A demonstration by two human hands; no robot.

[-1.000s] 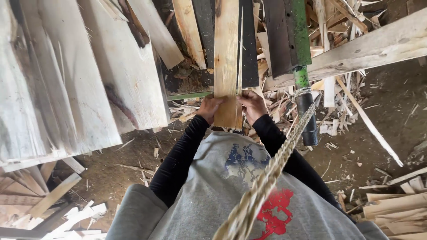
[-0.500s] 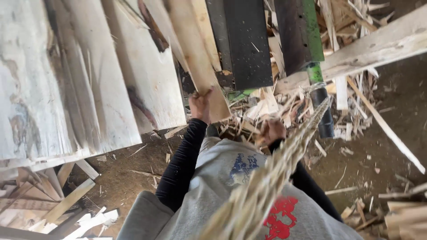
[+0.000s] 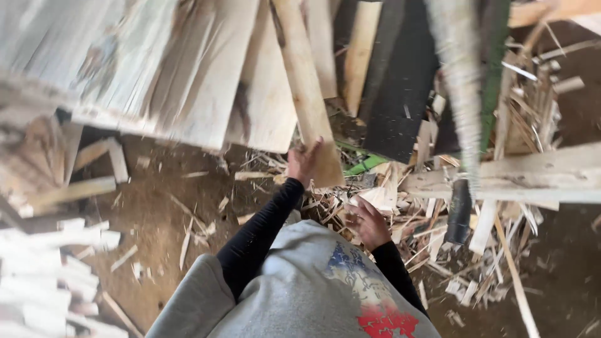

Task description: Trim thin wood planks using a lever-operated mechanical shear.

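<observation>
My left hand (image 3: 303, 161) grips the lower end of a long pale wooden plank (image 3: 307, 87), which leans up and to the left against other boards. My right hand (image 3: 368, 222) hangs free lower down, fingers loosely spread, above a heap of wood scraps (image 3: 407, 206); it holds nothing. Both arms wear black sleeves under a grey top. A blurred braided rope (image 3: 460, 100) hangs in front of the camera on the right.
Wide pale boards (image 3: 156, 69) lean at upper left. A dark panel (image 3: 400, 94) and a green bar (image 3: 494, 81) stand at upper right. A pale beam (image 3: 519, 175) crosses the right. Stacked short planks (image 3: 44, 275) lie at lower left on dirt ground.
My right hand let go of the plank and dropped toward my body. My left hand swung the plank leftward toward the leaning boards. The view turned left.
</observation>
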